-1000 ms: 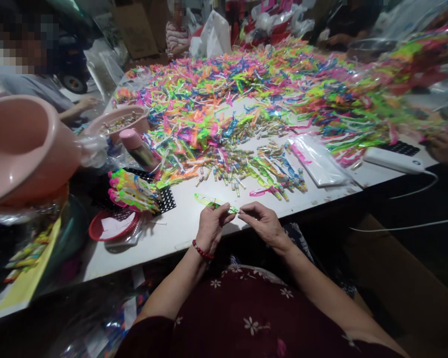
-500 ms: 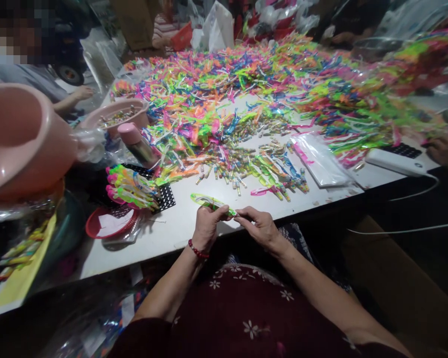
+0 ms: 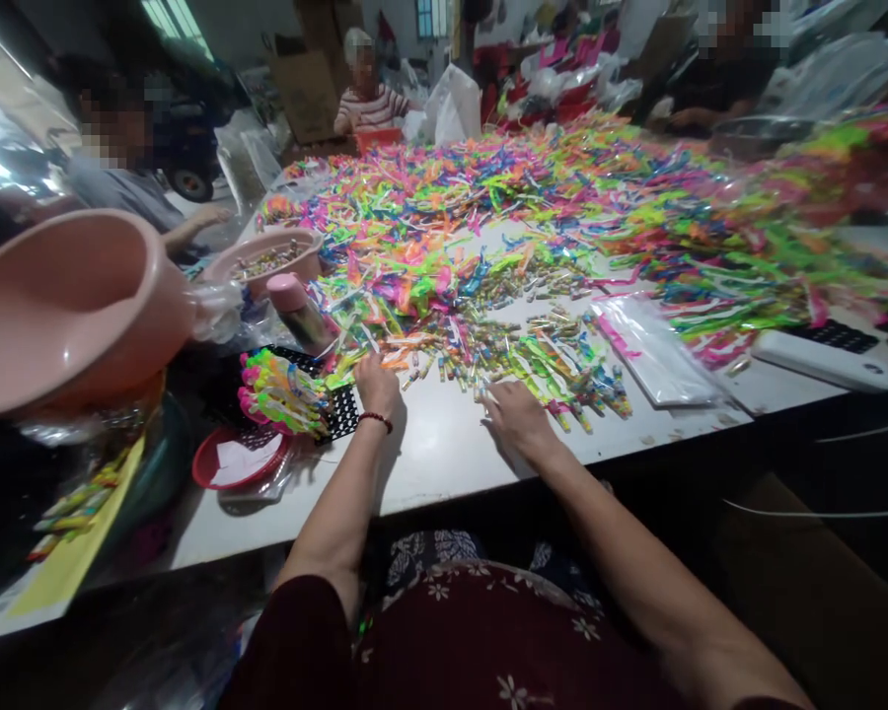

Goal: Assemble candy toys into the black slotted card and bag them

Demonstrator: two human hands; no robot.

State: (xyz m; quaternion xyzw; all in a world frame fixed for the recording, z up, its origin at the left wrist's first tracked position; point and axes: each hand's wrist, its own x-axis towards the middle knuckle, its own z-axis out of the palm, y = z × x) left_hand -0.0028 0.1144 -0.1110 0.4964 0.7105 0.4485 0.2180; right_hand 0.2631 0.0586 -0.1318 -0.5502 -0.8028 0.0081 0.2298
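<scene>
My left hand (image 3: pixel 376 387), with a red bead bracelet (image 3: pixel 375 422), reaches to the near edge of a heap of bright plastic strips (image 3: pixel 414 256). Its fingers are drawn together at the strips, and whatever lies between the fingertips is too small to make out. On the right, my right hand (image 3: pixel 519 422) rests low over the white table (image 3: pixel 433 459). Its thumb and fingers close on a small patterned tube (image 3: pixel 481 392) at the edge of the loose tubes (image 3: pixel 451 370). Just beyond it lies a row of strips with tubes attached (image 3: pixel 573 380).
At left stand a large pink basin (image 3: pixel 66 306), a smaller pink tub (image 3: pixel 303 258), a pink-capped bottle (image 3: pixel 296 306), a strip bundle (image 3: pixel 281 394) and a red dish (image 3: pixel 211 468). Clear plastic bags (image 3: pixel 658 355) and a white device (image 3: pixel 821 360) lie right. Other people sit around the table.
My hands were together, holding a green strip piece; they have since parted and reached forward, and that piece is out of them. The view has tilted up.
</scene>
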